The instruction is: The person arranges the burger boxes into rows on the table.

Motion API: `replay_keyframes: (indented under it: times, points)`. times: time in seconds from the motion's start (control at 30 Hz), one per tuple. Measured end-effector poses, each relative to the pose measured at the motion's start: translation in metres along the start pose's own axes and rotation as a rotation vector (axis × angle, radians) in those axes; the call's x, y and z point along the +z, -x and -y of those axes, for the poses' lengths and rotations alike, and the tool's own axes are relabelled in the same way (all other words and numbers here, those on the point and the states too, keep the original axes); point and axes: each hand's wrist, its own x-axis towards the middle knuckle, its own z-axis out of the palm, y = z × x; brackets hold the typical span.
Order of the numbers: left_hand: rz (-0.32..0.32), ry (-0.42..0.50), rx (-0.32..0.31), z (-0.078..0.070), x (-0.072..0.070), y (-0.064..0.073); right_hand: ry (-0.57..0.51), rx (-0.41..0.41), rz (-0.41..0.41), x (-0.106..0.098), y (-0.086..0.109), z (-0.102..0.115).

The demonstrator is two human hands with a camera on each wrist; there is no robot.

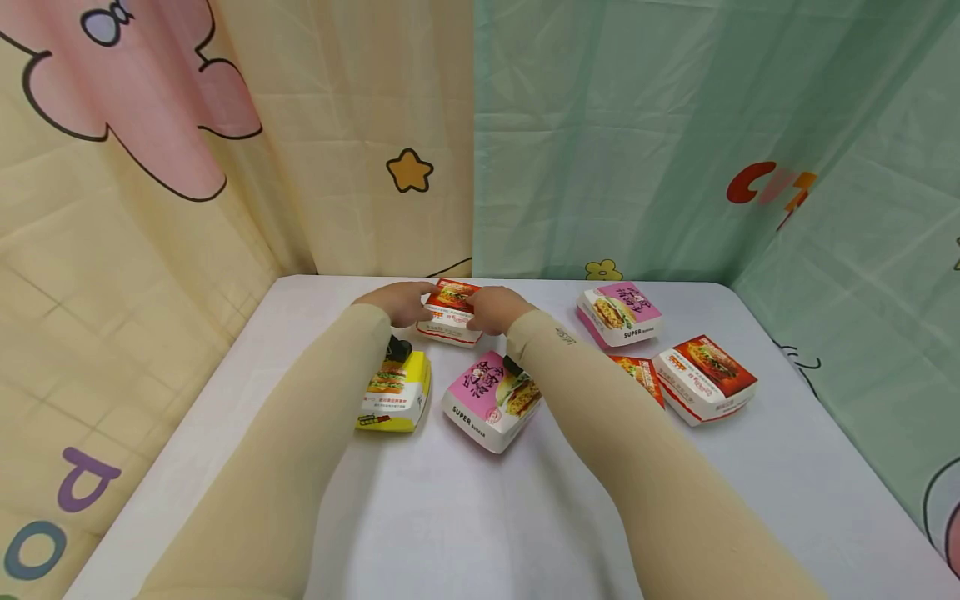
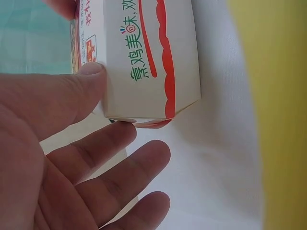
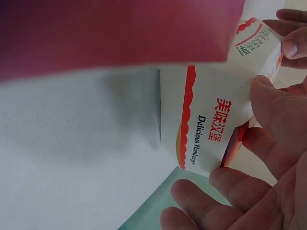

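Note:
At the back of the table, a red-and-white burger box sits between both hands. My left hand pinches its left corner; in the left wrist view the thumb lies on the carton's edge and the index finger touches its side, with the other fingers apart from it. From the right, my right hand pinches the box between thumb and fingers, by the side printed "Delicious Hamburger". Below the left wrist stands a yellow-and-white burger box. A pink-and-white burger box lies by the right wrist.
Farther right are another pink-and-white box, a red-and-white box and a red-topped box partly hidden by the right sleeve. Curtains enclose the white table at the back and sides.

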Motion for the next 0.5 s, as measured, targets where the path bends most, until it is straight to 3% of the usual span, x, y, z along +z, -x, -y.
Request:
replay_keyframes:
  times: [0.5]
  points:
    - [0.004, -0.026, -0.031, -0.0049, -0.0050, 0.0040, -0.037, -0.010, 0.006, -0.0006, -0.0002, 0.0006]
